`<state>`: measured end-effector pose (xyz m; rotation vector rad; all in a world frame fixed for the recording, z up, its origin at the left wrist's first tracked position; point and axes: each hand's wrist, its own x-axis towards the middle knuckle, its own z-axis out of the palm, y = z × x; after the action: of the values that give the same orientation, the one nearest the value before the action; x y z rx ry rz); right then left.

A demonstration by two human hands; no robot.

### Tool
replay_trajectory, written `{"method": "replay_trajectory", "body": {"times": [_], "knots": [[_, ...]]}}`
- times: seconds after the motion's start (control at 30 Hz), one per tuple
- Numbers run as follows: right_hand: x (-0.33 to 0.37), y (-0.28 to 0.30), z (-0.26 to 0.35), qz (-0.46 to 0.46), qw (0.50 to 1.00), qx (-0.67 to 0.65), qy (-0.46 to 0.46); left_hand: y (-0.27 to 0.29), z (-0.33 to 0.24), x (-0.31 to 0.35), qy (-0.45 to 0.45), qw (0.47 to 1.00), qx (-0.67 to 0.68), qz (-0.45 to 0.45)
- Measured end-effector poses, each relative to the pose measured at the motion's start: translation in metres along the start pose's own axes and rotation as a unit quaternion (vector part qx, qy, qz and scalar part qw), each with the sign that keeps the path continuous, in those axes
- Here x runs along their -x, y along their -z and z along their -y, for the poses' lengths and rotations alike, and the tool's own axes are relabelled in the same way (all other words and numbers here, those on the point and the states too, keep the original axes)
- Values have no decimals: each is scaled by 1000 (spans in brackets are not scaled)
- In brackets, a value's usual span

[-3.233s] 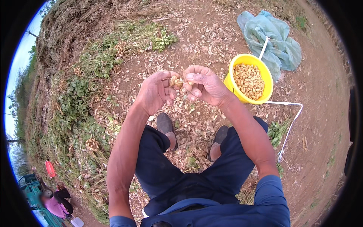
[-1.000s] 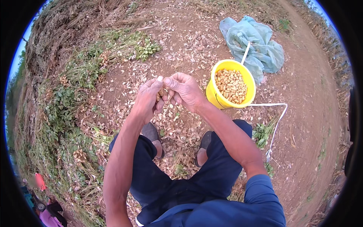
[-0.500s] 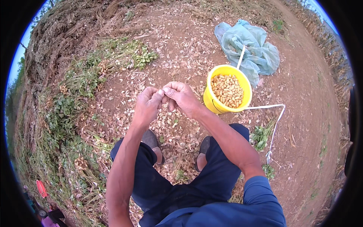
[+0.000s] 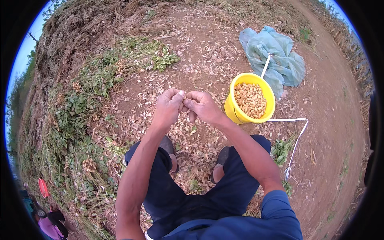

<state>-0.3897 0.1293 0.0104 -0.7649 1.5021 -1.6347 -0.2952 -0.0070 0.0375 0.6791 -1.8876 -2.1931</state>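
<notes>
Both hands meet in front of me above the leaf-strewn ground, fingertips touching. My left hand (image 4: 168, 107) is closed, its thumb and fingers pinched together. Against it presses my right hand (image 4: 205, 109), also pinching with thumb and forefinger. Anything between the fingertips is too small or too hidden to name. To the right of my right hand stands a yellow bucket (image 4: 230, 109), holding many peanuts in their shells (image 4: 251, 100). It is upright and apart from my hands.
A crumpled blue-green mesh bag (image 4: 276, 52) lies behind the bucket. White strap (image 4: 294, 149) trails over the soil on the right. Pulled peanut plants (image 4: 76, 106) are heaped along the left. A red basin (image 4: 43, 188) and a person in purple (image 4: 51, 227) appear at lower left.
The whole view has shifted slightly, so the bucket and bag sit a little lower and further right. My hands stay pinched together, with their fingers slightly rearranged.
</notes>
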Motion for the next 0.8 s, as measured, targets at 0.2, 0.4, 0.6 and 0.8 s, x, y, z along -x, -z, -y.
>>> {"method": "replay_trajectory", "body": {"times": [0.2,0.4,0.6,0.8], "knots": [[2,1,-1,31,996,-64,-52,6,9,-5,-105,975,-187,-52],[-1,10,3,123,985,-117,-30,3,3,3,-136,939,-298,-106],[20,-15,18,343,929,89,-108,19,-1,-8,-146,902,-361,-185],[13,4,-2,217,958,41,-185,3,0,4,-114,928,-329,-130]]}}
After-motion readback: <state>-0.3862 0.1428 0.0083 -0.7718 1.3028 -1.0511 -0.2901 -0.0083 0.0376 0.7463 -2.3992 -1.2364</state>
